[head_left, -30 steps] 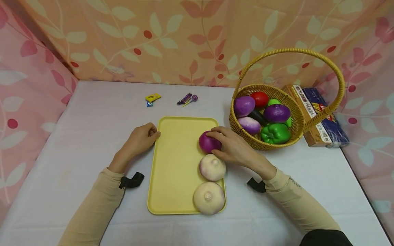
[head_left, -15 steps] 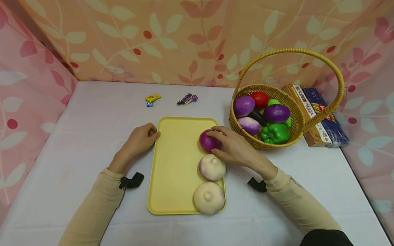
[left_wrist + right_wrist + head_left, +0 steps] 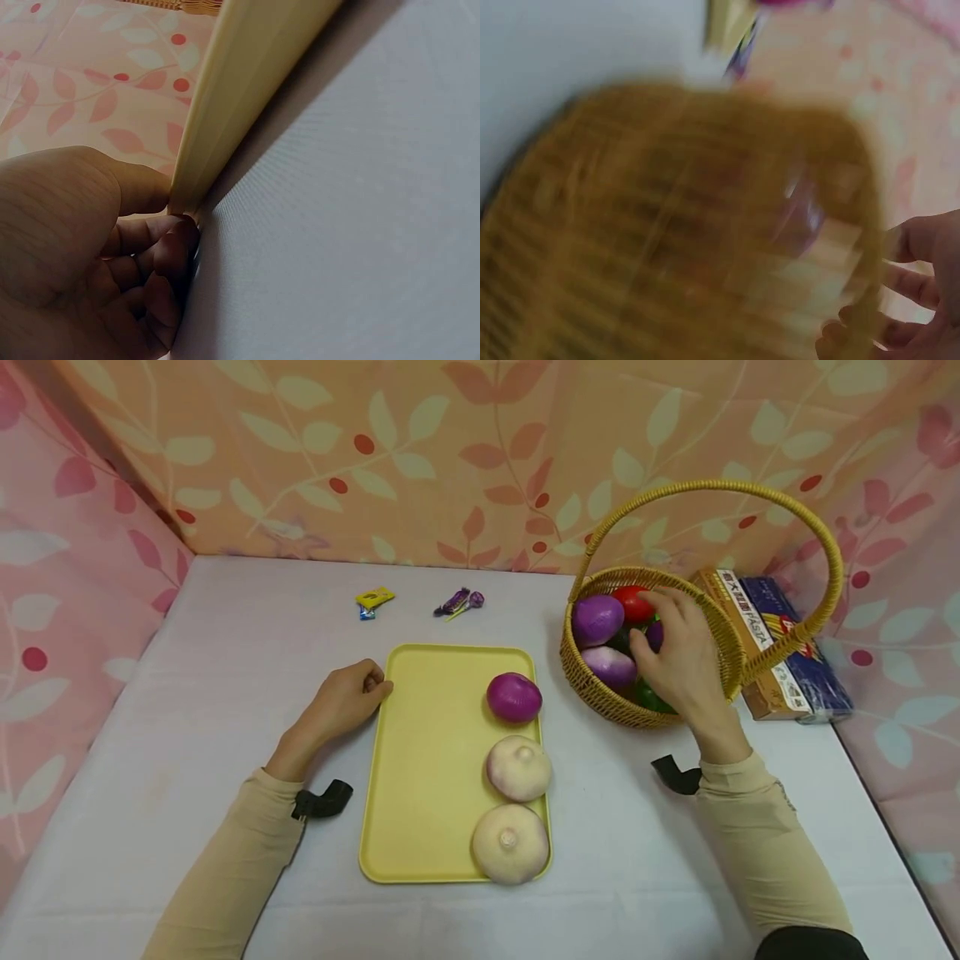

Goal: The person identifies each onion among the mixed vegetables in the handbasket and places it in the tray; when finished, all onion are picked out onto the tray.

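On the white tabletop [image 3: 225, 693], the wicker basket [image 3: 600, 693] stands near the right edge; the right hand [image 3: 678, 652] reaches inside among its vegetables, grasp unclear. The left hand [image 3: 341, 700], loosely curled, touches the yellow tray [image 3: 427, 760].

Bench [image 3: 225, 693] under pale lilac cloth, patterned curtain walls on three sides. I see yellow tray [image 3: 427, 760] flat at centre of bench. Wicker basket [image 3: 600, 693] stands just right of tray, handle arched overhead. Two pasta boxes [image 3: 772, 635] lie side by side right of basket, touching its rim. Yellow candy wrapper [image 3: 372, 600] and purple candy wrapper [image 3: 457, 602] lie at far side, near each other, well apart from tray. My left grip [image 3: 341, 702] rests on bench against tray's left edge.
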Motion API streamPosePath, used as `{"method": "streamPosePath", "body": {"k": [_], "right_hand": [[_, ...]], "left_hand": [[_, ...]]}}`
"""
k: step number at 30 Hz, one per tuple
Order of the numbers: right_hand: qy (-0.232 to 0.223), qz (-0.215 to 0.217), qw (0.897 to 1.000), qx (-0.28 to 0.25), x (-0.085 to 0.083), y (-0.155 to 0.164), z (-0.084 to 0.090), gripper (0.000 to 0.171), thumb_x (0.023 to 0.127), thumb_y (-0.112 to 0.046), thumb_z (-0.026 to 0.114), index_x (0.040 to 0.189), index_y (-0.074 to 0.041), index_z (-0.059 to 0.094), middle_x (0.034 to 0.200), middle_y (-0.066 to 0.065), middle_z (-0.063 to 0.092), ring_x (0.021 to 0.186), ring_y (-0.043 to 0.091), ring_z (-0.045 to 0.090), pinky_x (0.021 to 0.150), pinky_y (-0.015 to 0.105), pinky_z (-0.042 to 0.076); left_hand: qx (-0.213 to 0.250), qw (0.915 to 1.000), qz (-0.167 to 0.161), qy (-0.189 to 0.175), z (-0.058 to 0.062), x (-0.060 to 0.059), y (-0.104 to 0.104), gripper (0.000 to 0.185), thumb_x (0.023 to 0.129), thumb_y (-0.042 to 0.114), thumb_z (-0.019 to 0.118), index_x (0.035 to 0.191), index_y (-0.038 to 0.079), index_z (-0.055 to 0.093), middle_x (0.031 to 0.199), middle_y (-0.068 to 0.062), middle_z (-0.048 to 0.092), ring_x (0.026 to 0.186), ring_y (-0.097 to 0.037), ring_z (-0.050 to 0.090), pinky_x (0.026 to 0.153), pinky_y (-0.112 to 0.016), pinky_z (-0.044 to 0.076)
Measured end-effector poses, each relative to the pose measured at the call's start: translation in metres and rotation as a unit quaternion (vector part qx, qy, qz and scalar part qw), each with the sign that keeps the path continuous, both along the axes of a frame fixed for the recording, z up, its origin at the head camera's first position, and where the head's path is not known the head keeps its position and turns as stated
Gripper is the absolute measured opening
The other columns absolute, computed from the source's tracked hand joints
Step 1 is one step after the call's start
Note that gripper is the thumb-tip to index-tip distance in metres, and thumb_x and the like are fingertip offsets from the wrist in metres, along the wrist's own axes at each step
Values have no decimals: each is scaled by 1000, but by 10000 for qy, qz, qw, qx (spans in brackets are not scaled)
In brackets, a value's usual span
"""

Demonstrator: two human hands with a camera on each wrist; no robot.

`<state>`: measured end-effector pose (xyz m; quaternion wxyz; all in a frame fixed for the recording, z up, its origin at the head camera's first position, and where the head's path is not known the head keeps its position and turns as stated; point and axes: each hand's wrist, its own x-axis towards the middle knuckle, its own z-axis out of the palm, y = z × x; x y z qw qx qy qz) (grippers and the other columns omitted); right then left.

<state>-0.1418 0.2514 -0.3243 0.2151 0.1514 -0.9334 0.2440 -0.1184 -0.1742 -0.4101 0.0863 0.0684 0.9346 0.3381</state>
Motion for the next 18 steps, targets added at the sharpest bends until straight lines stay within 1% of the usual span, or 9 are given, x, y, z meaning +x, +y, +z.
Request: {"method": "streamPosePath", "body": {"k": [2,3,5,8,10,12,14,16,18], "right_hand": [[-242,-424,9986,186,-6,17,0,53,87,-12,64,137,-1,50,142,29,44,130,48,42,107,62,33],[-469,-601,9966,308,-8,24,0,57,88,-15,63,141,-3,45,146,30,39,133,50,38,109,64,30],[-1021,-816,9899,543,-10,38,-2,65,91,-22,62,148,-6,37,151,32,28,137,53,30,111,67,24],[-1812,-912,9750,908,-13,51,-6,70,94,-32,59,153,-8,28,154,34,20,138,56,25,110,69,20],[-2099,-870,9680,1064,-15,54,-10,70,95,-34,59,153,-8,29,153,34,23,135,57,27,108,70,22],[-2203,-843,9653,1118,-17,55,-12,69,94,-33,61,151,-7,32,150,33,28,132,56,31,107,70,25],[-2157,-861,9669,1057,-18,54,-14,67,93,-30,63,148,-4,34,147,33,33,130,55,34,106,69,27],[-1967,-946,9712,952,-17,51,-13,66,92,-30,64,146,-2,36,145,32,35,128,55,35,106,68,28],[-1675,-1060,9770,787,-14,46,-10,67,91,-32,64,145,-2,38,145,32,37,127,54,37,104,68,30]], "left_hand": [[-8,10000,3,-21,0,0,0,23,99,25,54,104,3,60,84,-8,58,74,-20,50,68,-31,40],[-12,10000,5,-29,-1,-1,-1,23,99,25,54,104,3,60,84,-8,58,74,-20,50,68,-31,40],[-35,10000,16,-47,0,-1,0,23,99,25,54,105,4,60,85,-7,59,75,-20,51,69,-31,40],[-44,10000,-16,-27,0,-2,0,24,99,25,54,105,3,60,86,-8,59,75,-20,51,69,-31,40],[-41,10000,-10,-22,0,-1,0,24,99,25,54,105,3,60,85,-8,59,75,-20,51,69,-31,40],[-39,10000,-5,-7,0,-1,0,24,99,25,54,105,3,60,85,-8,59,75,-20,51,69,-31,40],[-41,10000,14,-5,0,-1,0,24,99,25,54,106,3,60,85,-7,59,75,-20,51,69,-31,40],[-46,10000,33,-10,0,-1,0,24,99,25,54,106,3,61,86,-7,59,75,-20,51,69,-31,40],[-42,10000,33,-3,0,-1,0,24,99,25,54,106,3,61,86,-8,59,75,-20,51,70,-31,40]]}}
